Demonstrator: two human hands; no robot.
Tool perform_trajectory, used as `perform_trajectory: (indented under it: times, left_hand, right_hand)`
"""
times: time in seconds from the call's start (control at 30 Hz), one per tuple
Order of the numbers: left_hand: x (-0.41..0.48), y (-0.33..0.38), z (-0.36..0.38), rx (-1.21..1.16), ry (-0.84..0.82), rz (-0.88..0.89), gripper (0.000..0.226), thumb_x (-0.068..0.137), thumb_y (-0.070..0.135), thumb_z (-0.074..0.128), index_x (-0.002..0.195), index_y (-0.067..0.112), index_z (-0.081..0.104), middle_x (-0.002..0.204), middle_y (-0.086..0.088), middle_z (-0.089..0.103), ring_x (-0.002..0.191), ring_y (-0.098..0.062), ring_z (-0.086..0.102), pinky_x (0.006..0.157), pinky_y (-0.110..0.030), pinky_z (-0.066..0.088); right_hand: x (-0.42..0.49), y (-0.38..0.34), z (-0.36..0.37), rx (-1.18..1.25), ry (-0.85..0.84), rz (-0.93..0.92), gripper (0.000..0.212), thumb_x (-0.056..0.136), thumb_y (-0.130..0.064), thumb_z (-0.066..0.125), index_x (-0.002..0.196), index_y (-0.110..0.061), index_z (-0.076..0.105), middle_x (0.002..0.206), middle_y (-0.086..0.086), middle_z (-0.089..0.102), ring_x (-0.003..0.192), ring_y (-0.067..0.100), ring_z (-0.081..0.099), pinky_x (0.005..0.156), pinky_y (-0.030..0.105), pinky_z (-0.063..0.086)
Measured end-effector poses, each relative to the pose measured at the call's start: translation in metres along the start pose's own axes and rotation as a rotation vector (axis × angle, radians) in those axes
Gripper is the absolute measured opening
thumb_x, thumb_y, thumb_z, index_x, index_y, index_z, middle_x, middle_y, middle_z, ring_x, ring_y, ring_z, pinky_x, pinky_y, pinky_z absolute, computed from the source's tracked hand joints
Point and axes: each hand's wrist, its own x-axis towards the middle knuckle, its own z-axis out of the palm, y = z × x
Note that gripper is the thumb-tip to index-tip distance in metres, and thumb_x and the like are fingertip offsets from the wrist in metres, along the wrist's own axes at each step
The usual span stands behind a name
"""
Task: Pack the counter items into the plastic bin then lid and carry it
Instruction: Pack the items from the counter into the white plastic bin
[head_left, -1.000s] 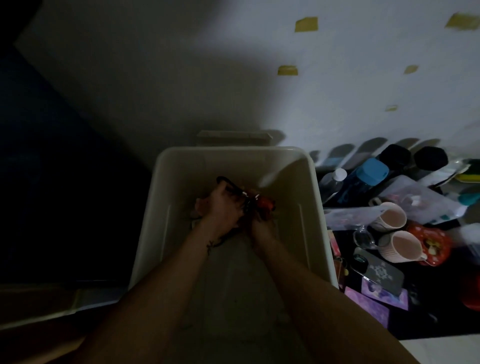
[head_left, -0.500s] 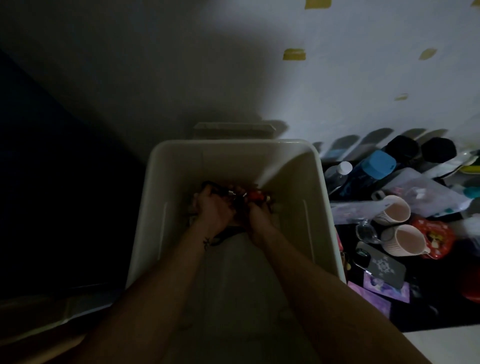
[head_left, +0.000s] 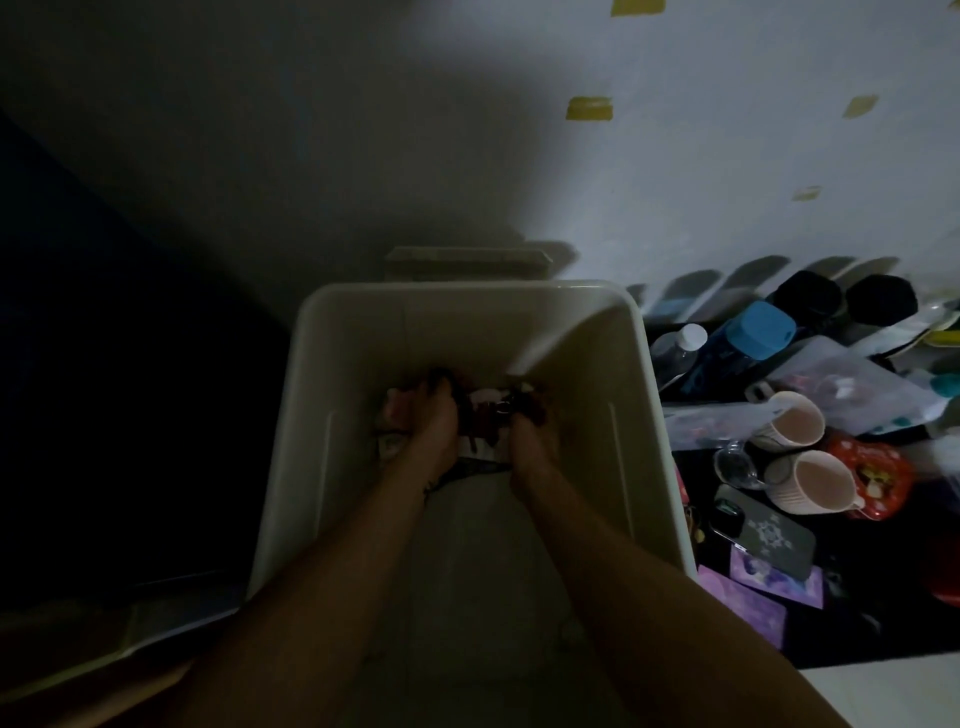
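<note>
A deep white plastic bin (head_left: 644, 395) stands in front of me, dimly lit. Both my arms reach down into it. My left hand (head_left: 426, 421) and my right hand (head_left: 535, 441) are at the bin's far bottom, each gripping a side of a dark bundle with red parts, a strap and a metal ring (head_left: 493, 415). The bundle rests low in the bin between the two hands. My fingers curl round it; the dim light hides the details.
On the dark counter to the right lie two pink mugs (head_left: 821, 478), a blue-capped bottle (head_left: 753, 332), a clear bottle (head_left: 680, 348), a phone in a dark case (head_left: 763, 535), a red packet (head_left: 872, 478), plastic bags and purple cards (head_left: 743, 608). A wall stands behind.
Both hands have gone deeper into the bin with the bundle, lowering it toward the bottom. The counter items have not moved.
</note>
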Motion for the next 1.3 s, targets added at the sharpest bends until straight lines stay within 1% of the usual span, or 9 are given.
perform_trajectory:
  times: [0.1, 0.2, 0.33, 0.47, 0.63, 0.73, 0.93, 1.13, 1.3]
  left_hand:
    - [-0.078, 0.042, -0.001, -0.038, -0.034, -0.021, 0.069, 0.082, 0.051, 0.048, 0.140, 0.014, 0.043, 0.147, -0.006, 0.043, 0.123, -0.024, 0.053, 0.099, -0.043, 0.051]
    - [-0.117, 0.063, 0.001, -0.030, -0.002, 0.012, 0.052, 0.096, 0.035, 0.043, 0.136, 0.004, 0.041, 0.142, -0.005, 0.045, 0.118, -0.022, 0.052, 0.101, -0.038, 0.048]
    - [-0.131, 0.068, -0.001, -0.062, -0.007, 0.015, 0.040, 0.101, 0.017, 0.043, 0.137, 0.000, 0.043, 0.130, -0.006, 0.052, 0.114, -0.028, 0.058, 0.097, -0.044, 0.052]
    - [-0.111, 0.064, -0.005, -0.047, -0.024, -0.045, 0.053, 0.090, 0.017, 0.057, 0.139, 0.003, 0.042, 0.129, -0.017, 0.059, 0.107, -0.031, 0.065, 0.072, -0.034, 0.059]
    - [-0.107, 0.052, -0.019, -0.096, -0.184, -0.107, 0.040, 0.080, 0.009, 0.058, 0.120, 0.005, 0.053, 0.120, -0.023, 0.064, 0.093, -0.027, 0.065, 0.069, -0.030, 0.054]
    - [-0.110, 0.036, -0.028, -0.075, -0.239, -0.123, 0.065, 0.076, 0.018, 0.063, 0.134, -0.004, 0.046, 0.094, -0.015, 0.070, 0.081, -0.028, 0.069, 0.059, -0.028, 0.053]
    - [-0.129, 0.007, -0.051, 0.093, -0.179, -0.304, 0.022, 0.096, 0.018, 0.046, 0.109, 0.012, 0.063, 0.096, -0.009, 0.064, 0.076, -0.022, 0.057, 0.057, -0.023, 0.045]
    - [-0.112, -0.009, -0.050, 0.069, -0.164, -0.192, 0.029, 0.085, 0.021, 0.060, 0.112, 0.011, 0.065, 0.128, -0.014, 0.061, 0.117, -0.031, 0.057, 0.105, -0.044, 0.045]
    - [-0.113, -0.006, -0.048, 0.051, -0.146, -0.154, 0.043, 0.084, 0.036, 0.060, 0.120, 0.013, 0.063, 0.128, -0.010, 0.062, 0.117, -0.032, 0.056, 0.106, -0.047, 0.044]
  right_hand:
    - [0.011, 0.004, -0.002, -0.142, -0.005, -0.018, 0.020, 0.092, -0.011, 0.053, 0.107, -0.014, 0.065, 0.103, 0.005, 0.068, 0.088, 0.018, 0.066, 0.059, 0.014, 0.052]
    - [0.014, 0.010, 0.002, -0.259, 0.002, -0.036, 0.021, 0.081, -0.024, 0.059, 0.101, -0.021, 0.066, 0.103, 0.004, 0.069, 0.090, 0.020, 0.067, 0.077, 0.035, 0.059]
    - [0.008, 0.019, -0.002, -0.357, 0.024, -0.006, 0.013, 0.095, -0.016, 0.057, 0.102, -0.009, 0.066, 0.094, 0.002, 0.066, 0.083, 0.019, 0.063, 0.067, 0.020, 0.052]
    - [0.000, 0.050, -0.007, -0.389, 0.048, 0.024, 0.025, 0.080, -0.027, 0.066, 0.102, -0.018, 0.071, 0.106, 0.003, 0.070, 0.097, 0.022, 0.066, 0.089, 0.044, 0.055]
    - [-0.023, 0.050, -0.012, -0.407, 0.026, 0.159, 0.042, 0.085, -0.011, 0.068, 0.125, -0.005, 0.057, 0.129, 0.009, 0.055, 0.115, 0.027, 0.055, 0.102, 0.037, 0.046]
    - [-0.030, 0.052, -0.014, -0.452, -0.061, 0.259, 0.042, 0.090, -0.015, 0.066, 0.126, 0.001, 0.052, 0.127, 0.008, 0.054, 0.119, 0.030, 0.053, 0.093, 0.029, 0.043]
    - [-0.039, 0.056, -0.013, -0.535, -0.114, 0.256, 0.031, 0.091, -0.012, 0.059, 0.119, -0.001, 0.059, 0.120, 0.015, 0.062, 0.101, 0.028, 0.059, 0.070, 0.020, 0.042]
    - [-0.041, 0.049, -0.011, -0.400, -0.199, 0.234, 0.019, 0.094, -0.012, 0.054, 0.103, -0.004, 0.069, 0.095, 0.009, 0.067, 0.084, 0.024, 0.060, 0.074, 0.030, 0.050]
    - [-0.039, 0.041, -0.010, -0.297, -0.236, 0.230, 0.026, 0.091, -0.006, 0.049, 0.111, -0.018, 0.061, 0.102, 0.007, 0.066, 0.095, 0.026, 0.062, 0.088, 0.039, 0.053]
